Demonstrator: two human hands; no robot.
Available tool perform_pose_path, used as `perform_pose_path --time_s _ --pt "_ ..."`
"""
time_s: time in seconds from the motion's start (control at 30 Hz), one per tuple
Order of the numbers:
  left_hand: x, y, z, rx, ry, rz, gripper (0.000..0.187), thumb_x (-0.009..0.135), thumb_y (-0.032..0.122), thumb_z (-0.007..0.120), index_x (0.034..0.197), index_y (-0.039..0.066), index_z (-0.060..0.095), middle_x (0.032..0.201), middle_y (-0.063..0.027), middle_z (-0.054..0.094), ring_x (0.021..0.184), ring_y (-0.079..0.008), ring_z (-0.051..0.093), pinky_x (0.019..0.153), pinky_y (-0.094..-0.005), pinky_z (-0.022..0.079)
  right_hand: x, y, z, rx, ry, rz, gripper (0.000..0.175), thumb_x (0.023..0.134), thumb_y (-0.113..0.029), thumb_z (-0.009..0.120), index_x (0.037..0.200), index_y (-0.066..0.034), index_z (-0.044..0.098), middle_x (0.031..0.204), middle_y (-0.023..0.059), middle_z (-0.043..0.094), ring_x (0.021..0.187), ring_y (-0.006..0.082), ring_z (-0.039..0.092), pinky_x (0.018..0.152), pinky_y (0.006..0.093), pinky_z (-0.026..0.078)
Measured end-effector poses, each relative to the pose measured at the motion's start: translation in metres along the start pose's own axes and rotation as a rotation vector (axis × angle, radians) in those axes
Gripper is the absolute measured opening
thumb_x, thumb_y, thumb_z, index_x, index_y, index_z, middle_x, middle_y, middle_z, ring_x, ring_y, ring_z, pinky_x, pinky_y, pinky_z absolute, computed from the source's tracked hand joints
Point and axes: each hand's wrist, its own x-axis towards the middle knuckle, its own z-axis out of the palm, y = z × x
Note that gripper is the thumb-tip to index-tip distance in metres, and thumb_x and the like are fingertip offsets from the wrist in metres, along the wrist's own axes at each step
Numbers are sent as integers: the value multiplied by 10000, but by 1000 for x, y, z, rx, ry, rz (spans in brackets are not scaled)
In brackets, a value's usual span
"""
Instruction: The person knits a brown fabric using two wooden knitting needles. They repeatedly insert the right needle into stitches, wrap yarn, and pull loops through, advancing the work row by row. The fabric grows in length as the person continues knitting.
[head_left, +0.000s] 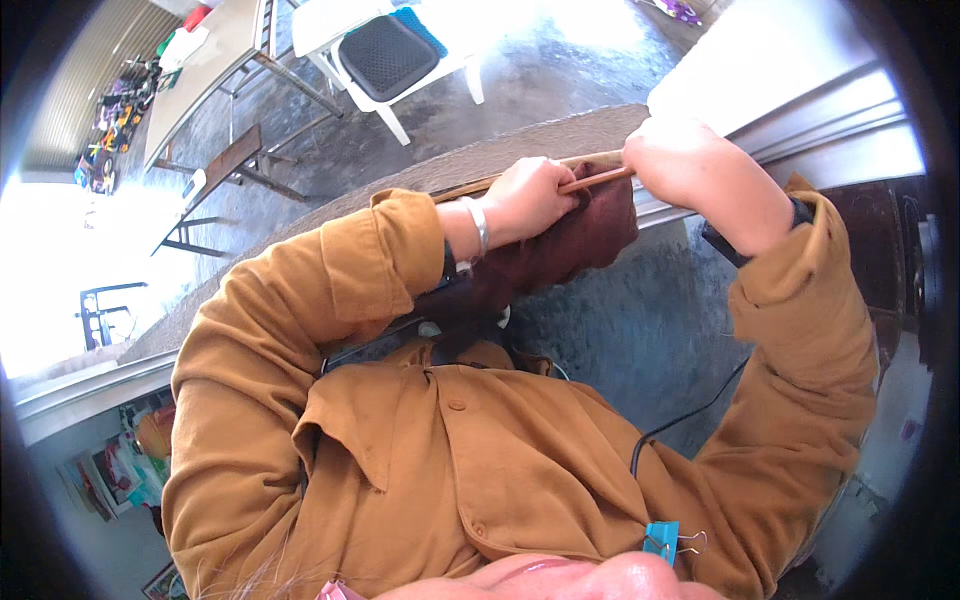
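Note:
My left hand (529, 196) is closed around a thin brown wooden rod (598, 180) near its left end. My right hand (671, 161) grips the same rod farther right, its fingers partly washed out by bright light. From the rod hangs a dark maroon, fuzzy-edged cloth (574, 232), which slopes down to the left under my left forearm. Just behind the hands runs a paler wooden stick (592, 159), partly covered by them; its ends are hidden. A light-coloured bangle (479, 225) circles my left wrist.
A metal sliding-door track (832, 142) crosses beneath my right arm. Beyond it stand a white plastic chair with a dark seat pad (388, 58), a table (214, 60) and a low bench (232, 165). A black cable (690, 415) runs beside my right sleeve. A blue binder clip (661, 540) sits on my shirt.

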Motion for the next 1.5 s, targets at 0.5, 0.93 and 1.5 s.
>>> perform_pose_path --time_s 0.5,0.93,1.5 --pt "98 40 49 -127 -72 -106 209 836 190 706 941 10 720 751 -71 670 673 -155 615 655 -338 502 -166 3 47 365 708 216 262 909 -56 546 1153 -69 641 815 197 654 753 341 665 656 410 525" --pt "-12 98 -77 -691 -123 -230 315 878 213 712 1112 13 648 1087 -82 658 953 -149 669 825 -263 563 -48 -86 193 1508 1096 389 452 787 -203 823 1124 18 617 923 29 546 815 123 536 730 272 462" --pt "-240 67 -174 -492 274 -29 260 948 269 641 984 17 694 845 -6 694 748 -66 645 668 -209 518 -113 -162 114 1175 521 -415 147 918 -99 637 915 48 640 857 111 653 724 157 594 655 274 478"
